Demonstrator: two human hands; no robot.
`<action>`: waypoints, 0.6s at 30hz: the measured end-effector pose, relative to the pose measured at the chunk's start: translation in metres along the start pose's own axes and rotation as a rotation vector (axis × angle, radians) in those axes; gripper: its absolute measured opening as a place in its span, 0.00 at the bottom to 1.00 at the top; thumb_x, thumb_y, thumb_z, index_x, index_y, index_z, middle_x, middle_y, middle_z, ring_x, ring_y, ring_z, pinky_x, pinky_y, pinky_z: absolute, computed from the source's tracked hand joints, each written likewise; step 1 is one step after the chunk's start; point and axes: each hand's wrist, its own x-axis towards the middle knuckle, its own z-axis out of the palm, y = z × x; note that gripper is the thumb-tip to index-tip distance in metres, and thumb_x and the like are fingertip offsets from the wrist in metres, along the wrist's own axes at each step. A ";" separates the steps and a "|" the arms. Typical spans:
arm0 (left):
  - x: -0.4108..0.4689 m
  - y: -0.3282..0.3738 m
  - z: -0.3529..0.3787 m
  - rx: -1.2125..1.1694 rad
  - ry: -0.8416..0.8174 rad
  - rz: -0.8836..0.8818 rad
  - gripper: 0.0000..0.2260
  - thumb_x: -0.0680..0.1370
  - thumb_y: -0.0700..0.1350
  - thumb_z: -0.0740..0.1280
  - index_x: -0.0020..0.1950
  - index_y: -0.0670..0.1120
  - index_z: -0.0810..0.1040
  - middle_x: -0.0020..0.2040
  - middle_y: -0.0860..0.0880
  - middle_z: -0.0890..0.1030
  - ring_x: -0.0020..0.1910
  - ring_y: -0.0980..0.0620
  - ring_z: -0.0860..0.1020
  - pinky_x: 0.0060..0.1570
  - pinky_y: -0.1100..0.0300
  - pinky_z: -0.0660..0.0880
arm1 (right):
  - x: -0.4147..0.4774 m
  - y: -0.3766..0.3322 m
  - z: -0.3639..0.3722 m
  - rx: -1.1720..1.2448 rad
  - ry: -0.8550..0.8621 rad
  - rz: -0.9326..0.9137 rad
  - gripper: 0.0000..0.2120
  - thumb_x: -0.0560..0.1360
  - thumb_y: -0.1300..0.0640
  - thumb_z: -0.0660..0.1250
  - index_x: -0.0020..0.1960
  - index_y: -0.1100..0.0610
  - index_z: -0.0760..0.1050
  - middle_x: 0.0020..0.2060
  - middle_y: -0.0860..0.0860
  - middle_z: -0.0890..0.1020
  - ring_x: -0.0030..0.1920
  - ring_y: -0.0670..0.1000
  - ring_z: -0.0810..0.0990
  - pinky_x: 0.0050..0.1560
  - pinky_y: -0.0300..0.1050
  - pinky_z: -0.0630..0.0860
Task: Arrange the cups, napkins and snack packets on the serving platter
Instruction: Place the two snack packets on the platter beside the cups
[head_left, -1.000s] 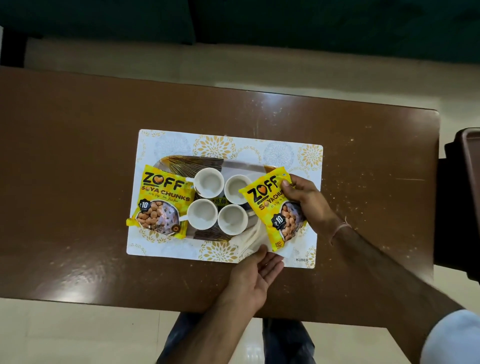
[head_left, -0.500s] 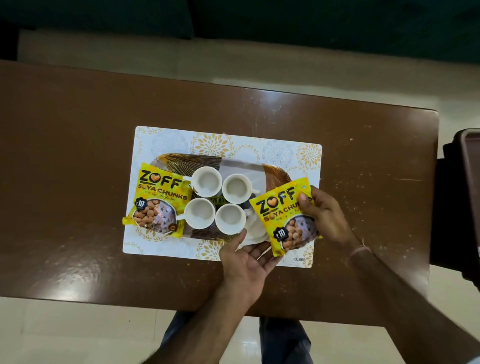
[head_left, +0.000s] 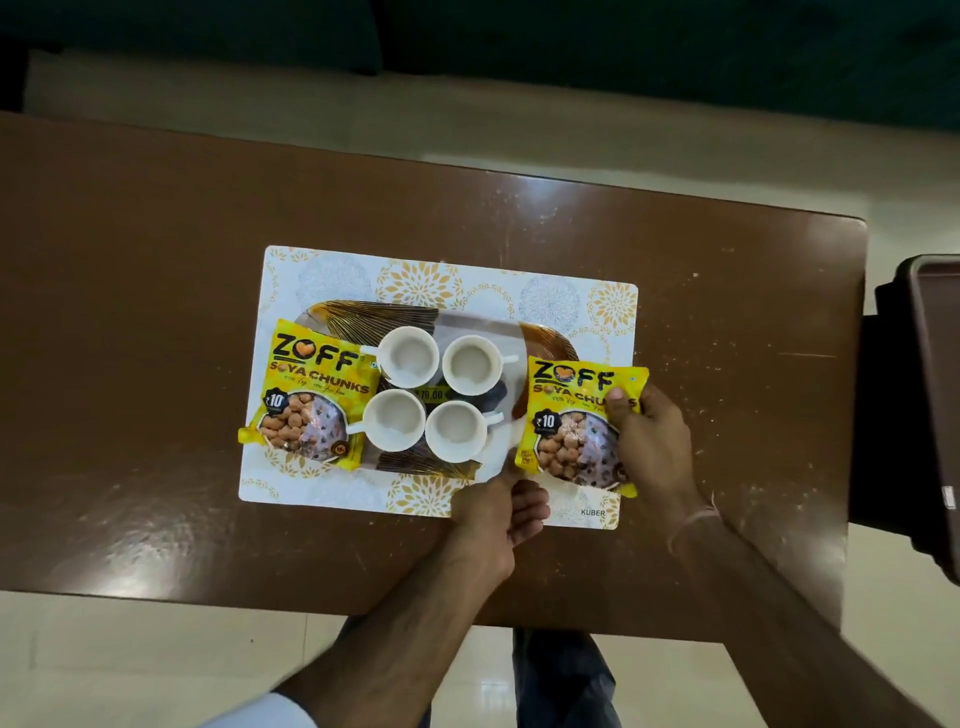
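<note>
The right hand (head_left: 649, 441) is pinching the right snack packet (head_left: 576, 426) at its 3 o'clock edge, long axis running 12 to 6, over the platter's (head_left: 545, 338) right end. The left hand (head_left: 498, 514), at 7 o'clock from the packet, is lying loosely curled, gripping nothing I can make out.

The right packet (head_left: 576, 426) and right hand (head_left: 649, 447) cover the platter's (head_left: 550, 340) right end — any napkin beneath cannot be told. The left hand's (head_left: 498, 514) fingertips tuck out of sight at the platter's near edge, and a dark object (head_left: 924, 405) is cut off by the frame's right side.
</note>
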 end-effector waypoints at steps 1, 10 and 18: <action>0.002 -0.002 0.001 0.008 0.031 0.014 0.16 0.78 0.53 0.69 0.39 0.42 0.79 0.29 0.47 0.82 0.23 0.54 0.77 0.23 0.65 0.72 | -0.004 -0.001 0.000 -0.006 0.051 0.015 0.10 0.82 0.50 0.62 0.51 0.56 0.78 0.43 0.51 0.82 0.46 0.57 0.79 0.44 0.47 0.68; -0.006 -0.016 -0.003 0.839 0.444 0.793 0.12 0.75 0.56 0.70 0.40 0.48 0.78 0.36 0.48 0.83 0.40 0.44 0.81 0.36 0.57 0.72 | -0.018 0.026 -0.002 0.261 0.115 0.197 0.08 0.82 0.52 0.62 0.53 0.53 0.79 0.46 0.50 0.86 0.49 0.57 0.85 0.54 0.57 0.81; 0.001 -0.016 0.002 1.250 0.259 1.126 0.34 0.76 0.64 0.62 0.80 0.58 0.56 0.54 0.43 0.85 0.53 0.41 0.82 0.51 0.47 0.77 | -0.010 0.046 0.001 0.924 -0.198 0.645 0.19 0.82 0.50 0.60 0.67 0.59 0.78 0.62 0.58 0.82 0.63 0.61 0.81 0.64 0.61 0.76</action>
